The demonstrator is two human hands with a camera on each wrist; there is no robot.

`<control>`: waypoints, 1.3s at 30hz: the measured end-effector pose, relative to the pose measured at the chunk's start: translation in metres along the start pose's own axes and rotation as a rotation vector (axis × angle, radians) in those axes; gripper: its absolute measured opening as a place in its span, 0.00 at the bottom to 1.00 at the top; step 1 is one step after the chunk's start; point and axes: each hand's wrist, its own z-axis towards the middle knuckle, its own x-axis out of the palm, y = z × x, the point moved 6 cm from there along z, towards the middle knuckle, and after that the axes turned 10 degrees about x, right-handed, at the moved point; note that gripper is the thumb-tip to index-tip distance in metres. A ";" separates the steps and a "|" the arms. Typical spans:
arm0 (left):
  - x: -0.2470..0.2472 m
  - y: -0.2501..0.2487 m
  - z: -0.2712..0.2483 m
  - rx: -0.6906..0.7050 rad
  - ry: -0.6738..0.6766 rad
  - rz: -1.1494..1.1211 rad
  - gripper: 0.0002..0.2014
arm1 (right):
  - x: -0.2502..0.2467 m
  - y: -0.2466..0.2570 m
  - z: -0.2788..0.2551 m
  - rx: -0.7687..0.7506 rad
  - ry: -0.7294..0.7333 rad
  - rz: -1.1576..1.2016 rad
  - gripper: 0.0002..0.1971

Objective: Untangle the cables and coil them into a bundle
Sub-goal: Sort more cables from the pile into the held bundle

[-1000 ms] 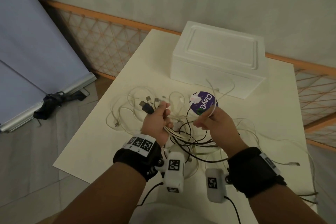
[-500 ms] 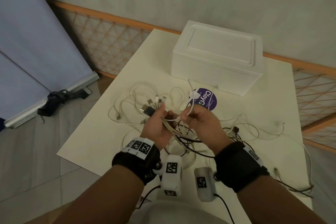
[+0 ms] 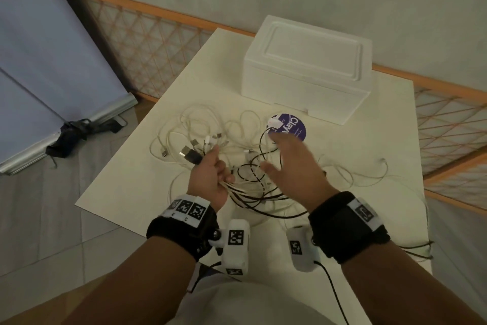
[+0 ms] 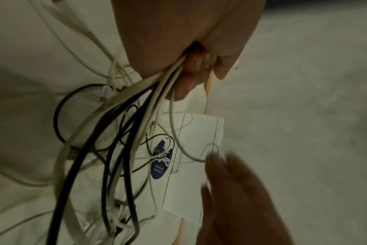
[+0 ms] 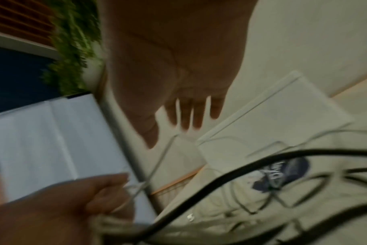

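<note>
Left hand (image 3: 208,177) fisted around several gathered cables (image 3: 247,187), plug ends sticking out above the table (image 3: 126,182). Right hand (image 3: 295,166) spread, empty, over the tangle. Mostly still knotted; nothing coiled yet.

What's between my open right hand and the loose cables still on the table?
Nothing visible. The right hand hovers open right over the loose cables, with only air below. The left hand grips the gathered bundle off to the side, not in the path.
</note>
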 end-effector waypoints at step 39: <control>0.012 -0.013 -0.026 0.063 0.215 0.214 0.17 | -0.007 0.065 -0.032 -0.170 0.278 0.195 0.13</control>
